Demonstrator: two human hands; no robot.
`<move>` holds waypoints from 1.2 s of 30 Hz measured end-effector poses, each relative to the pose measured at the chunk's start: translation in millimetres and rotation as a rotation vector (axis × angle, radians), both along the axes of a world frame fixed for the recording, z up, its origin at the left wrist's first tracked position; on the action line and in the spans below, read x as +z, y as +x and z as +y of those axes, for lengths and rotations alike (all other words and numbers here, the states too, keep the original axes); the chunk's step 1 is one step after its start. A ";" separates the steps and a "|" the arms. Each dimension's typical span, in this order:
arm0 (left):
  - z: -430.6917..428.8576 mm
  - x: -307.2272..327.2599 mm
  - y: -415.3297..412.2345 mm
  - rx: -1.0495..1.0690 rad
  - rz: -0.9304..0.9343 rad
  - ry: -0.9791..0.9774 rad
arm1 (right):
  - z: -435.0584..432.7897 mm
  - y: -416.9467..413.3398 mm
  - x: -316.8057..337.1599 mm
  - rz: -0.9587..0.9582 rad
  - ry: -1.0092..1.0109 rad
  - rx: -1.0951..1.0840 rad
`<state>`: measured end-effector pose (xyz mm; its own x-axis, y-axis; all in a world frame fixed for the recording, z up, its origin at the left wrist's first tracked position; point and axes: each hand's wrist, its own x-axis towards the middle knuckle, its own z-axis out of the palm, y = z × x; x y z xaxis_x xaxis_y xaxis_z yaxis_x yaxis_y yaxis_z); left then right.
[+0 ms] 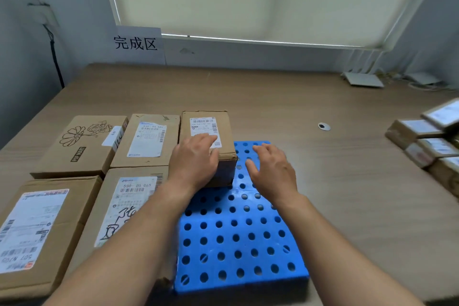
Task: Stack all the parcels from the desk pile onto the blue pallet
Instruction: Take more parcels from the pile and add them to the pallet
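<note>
While left grip [193,164] lies released on labelled parcel [206,122], released right grip [273,174] is nearer parcel pile [427,141] at right

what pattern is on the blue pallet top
A regular grid of round holes across the bright blue pallet, seen from the head view.

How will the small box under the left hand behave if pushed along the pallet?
The small box looks rigid: cardboard with square edges, so it should keep shape under the left hand. It looks tall for its footprint, so a high push could tip it. The blue pallet has holes, so an edge might snag.
</note>
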<state>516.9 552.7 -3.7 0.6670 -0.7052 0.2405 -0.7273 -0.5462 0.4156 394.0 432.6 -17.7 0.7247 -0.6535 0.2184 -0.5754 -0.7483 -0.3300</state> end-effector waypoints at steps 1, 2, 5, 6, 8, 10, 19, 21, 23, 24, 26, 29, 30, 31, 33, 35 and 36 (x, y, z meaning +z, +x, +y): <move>-5.2 -0.3 -8.0 -0.026 -0.017 -0.012 | -1.7 -8.0 0.2 0.000 -0.034 -0.001; -10.0 -0.7 -16.5 -0.051 -0.026 -0.024 | -4.1 -16.1 0.2 -0.006 -0.059 -0.005; -21.0 -3.9 -44.4 -0.118 -0.032 -0.037 | -10.7 -41.6 -0.1 -0.030 -0.107 -0.030; -23.4 -5.8 -53.7 -0.133 -0.030 -0.040 | -12.9 -49.9 -0.6 -0.054 -0.141 -0.030; -27.3 -11.6 -73.2 -0.157 -0.022 -0.043 | -19.7 -68.0 -3.5 -0.077 -0.180 -0.056; -33.9 -16.9 -93.4 -0.167 -0.009 -0.009 | -25.9 -88.3 -4.5 -0.049 -0.178 -0.073; -99.1 -17.9 -211.0 -0.242 -0.001 0.112 | -75.4 -213.2 -0.3 0.065 -0.193 -0.209; -117.4 -18.4 -239.0 -0.266 -0.015 0.134 | -90.5 -244.4 1.5 0.071 -0.181 -0.244; -138.0 -18.3 -268.2 -0.303 -0.024 0.141 | -106.2 -276.1 2.2 0.069 -0.199 -0.279; -147.9 -18.0 -282.8 -0.322 -0.031 0.142 | -113.4 -291.2 3.0 0.074 -0.203 -0.290; -167.2 -17.3 -313.8 -0.352 -0.057 0.149 | -127.8 -322.8 3.4 0.087 -0.213 -0.313; -194.1 -18.3 -358.6 -0.385 -0.071 0.155 | -151.9 -369.9 1.8 0.083 -0.233 -0.352; -202.6 -19.6 -372.6 -0.396 -0.073 0.156 | -159.0 -384.5 2.0 0.067 -0.235 -0.357; -211.0 -20.5 -386.0 -0.408 -0.076 0.155 | -165.7 -398.6 2.5 0.059 -0.226 -0.361; -226.8 -22.6 -410.7 -0.440 -0.082 0.157 | -177.8 -424.5 3.6 0.074 -0.184 -0.369; -239.9 -23.4 -432.3 -0.466 -0.091 0.171 | -188.4 -446.2 1.1 0.048 -0.197 -0.404; -246.0 -23.4 -441.4 -0.477 -0.096 0.180 | -193.6 -455.4 -0.2 0.045 -0.199 -0.428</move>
